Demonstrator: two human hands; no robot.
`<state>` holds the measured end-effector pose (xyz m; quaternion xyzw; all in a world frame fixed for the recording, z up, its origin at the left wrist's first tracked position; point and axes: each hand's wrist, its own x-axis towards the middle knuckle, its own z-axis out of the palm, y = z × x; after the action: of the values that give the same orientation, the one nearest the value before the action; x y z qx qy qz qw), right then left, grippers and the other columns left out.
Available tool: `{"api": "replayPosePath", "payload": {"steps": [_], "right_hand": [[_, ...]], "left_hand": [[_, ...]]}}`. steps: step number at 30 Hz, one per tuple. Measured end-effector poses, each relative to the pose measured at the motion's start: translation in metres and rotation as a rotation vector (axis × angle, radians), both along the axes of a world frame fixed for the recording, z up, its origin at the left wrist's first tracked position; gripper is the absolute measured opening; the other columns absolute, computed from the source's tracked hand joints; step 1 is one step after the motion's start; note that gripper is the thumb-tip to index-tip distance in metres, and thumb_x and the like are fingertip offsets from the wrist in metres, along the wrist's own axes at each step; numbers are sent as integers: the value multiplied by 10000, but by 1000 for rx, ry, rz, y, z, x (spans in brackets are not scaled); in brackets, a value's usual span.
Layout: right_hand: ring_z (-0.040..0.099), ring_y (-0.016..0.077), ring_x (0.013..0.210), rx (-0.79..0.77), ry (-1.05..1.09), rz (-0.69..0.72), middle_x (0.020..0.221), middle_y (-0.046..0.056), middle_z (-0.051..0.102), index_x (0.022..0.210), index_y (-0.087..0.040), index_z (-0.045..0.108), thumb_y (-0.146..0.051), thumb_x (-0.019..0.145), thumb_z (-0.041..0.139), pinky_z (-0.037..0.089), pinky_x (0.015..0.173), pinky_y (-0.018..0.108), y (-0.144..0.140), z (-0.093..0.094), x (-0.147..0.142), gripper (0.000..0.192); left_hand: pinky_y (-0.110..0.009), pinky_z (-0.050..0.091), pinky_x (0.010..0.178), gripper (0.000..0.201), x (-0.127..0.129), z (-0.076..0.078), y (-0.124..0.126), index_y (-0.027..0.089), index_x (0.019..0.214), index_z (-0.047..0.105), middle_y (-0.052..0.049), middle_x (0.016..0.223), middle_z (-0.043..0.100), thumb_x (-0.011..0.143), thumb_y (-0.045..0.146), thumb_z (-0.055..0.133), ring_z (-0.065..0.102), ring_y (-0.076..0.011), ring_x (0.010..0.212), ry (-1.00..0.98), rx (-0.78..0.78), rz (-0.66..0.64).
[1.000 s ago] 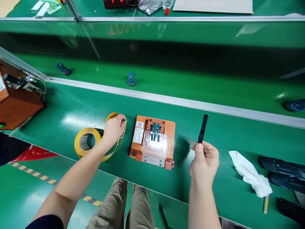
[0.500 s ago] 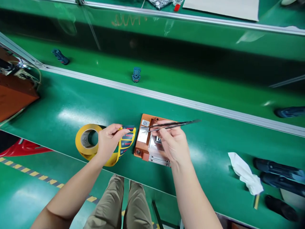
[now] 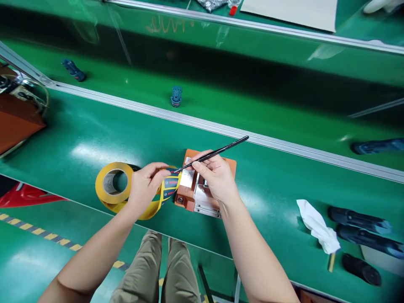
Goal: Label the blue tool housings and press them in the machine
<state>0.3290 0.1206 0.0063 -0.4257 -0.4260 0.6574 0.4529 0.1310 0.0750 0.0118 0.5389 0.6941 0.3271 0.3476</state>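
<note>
While the left hand (image 3: 145, 185) pinches the loose yellow strip (image 3: 167, 188) between thumb and fingers at lower centre of the frame, the right hand (image 3: 214, 176) pinches black tweezers (image 3: 211, 155) just to its right, their tips touching the printed label at the strip's upper end. The tweezers slant from that label up and to the right, their far end above the fixture's upper right corner. The strip curls down and left under the left wrist to the yellow roll (image 3: 114, 183), which lies on the green counter (image 3: 94, 139) just left of the hand. An orange fixture (image 3: 202, 185) sits on the counter under the right hand, with a white label at its upper left and a metal plate at its lower edge; the hand hides its middle. At lower right of the frame a crumpled white cloth (image 3: 317, 226) lies on the counter, and beside it to the right are several dark blue housings (image 3: 360, 219). Beyond the metal rail (image 3: 284, 145) that crosses the frame, a small blue part (image 3: 176, 96) stands on the far belt at upper centre, and another blue piece (image 3: 73, 70) lies at upper left. An orange box (image 3: 15, 122) sits at the left edge.
</note>
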Motion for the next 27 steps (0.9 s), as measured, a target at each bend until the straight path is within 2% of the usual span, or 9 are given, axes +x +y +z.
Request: {"api": "replayPosePath", "payload": {"steps": [4,7,10,14,16,18,21,24,27], "right_hand": [[719,173,816,44,-74,-78,872,15,736,910,-230,655,-398,813,775,597,794,341,-5,-3,25,228],[719,168,798,52,-114,-114,863,8,731,932,-229,650,-381,830,762,583,770,326,-10,-8,53,214],[710,167,785,53,-143,-127,866,6,727,943,-230,641,-397,835,753,578,776,337,-16,-14,78,229],[696,172,842,76,-186,-140,894,11,726,956,-235,636,-403,857,729,552,799,336,-22,-22,100,216],[692,178,864,81,-210,-144,900,13,728,956,-238,631,-416,861,723,543,822,346,-23,-26,105,222],[694,187,877,80,-219,-134,900,15,732,952,-240,623,-434,856,723,539,840,358,-23,-29,109,238],[700,197,894,79,-206,-116,906,20,740,949,-241,617,-442,848,730,538,845,363,-22,-33,111,251],[701,197,889,87,-196,-120,910,22,738,951,-240,625,-431,848,733,536,837,358,-21,-36,111,242],[700,198,886,93,-197,-126,902,24,737,953,-237,634,-436,854,725,535,841,361,-22,-37,110,241]], "left_hand": [[-329,504,705,556,10,-2,27,170,1115,704,-109,890,765,991,554,322,716,-265,797,448,-42,-129],[-422,520,729,642,23,-10,47,120,1279,600,-172,908,761,983,596,287,724,-368,848,737,-134,-228],[-449,528,699,703,30,-16,52,118,1434,458,-175,867,757,976,618,275,724,-396,817,868,-198,-303],[-427,528,712,742,26,-19,38,116,1482,400,-186,951,747,962,638,316,715,-375,871,820,-88,-307],[-438,520,793,724,25,-19,25,103,1457,433,-213,1094,709,946,615,417,677,-369,1008,790,95,-266],[-435,499,877,584,31,-21,6,122,1363,532,-193,1142,686,932,517,539,636,-335,1079,733,321,-261],[-405,478,949,343,50,-27,-26,190,1213,624,-111,1106,714,905,340,647,633,-265,1072,572,549,-498],[-424,436,1041,417,71,-36,-53,186,1278,596,-114,1241,694,890,317,674,588,-275,1209,517,552,-766],[-452,385,1098,444,81,-43,-65,160,1318,578,-139,1305,669,903,299,656,548,-294,1284,563,525,-772]]}}
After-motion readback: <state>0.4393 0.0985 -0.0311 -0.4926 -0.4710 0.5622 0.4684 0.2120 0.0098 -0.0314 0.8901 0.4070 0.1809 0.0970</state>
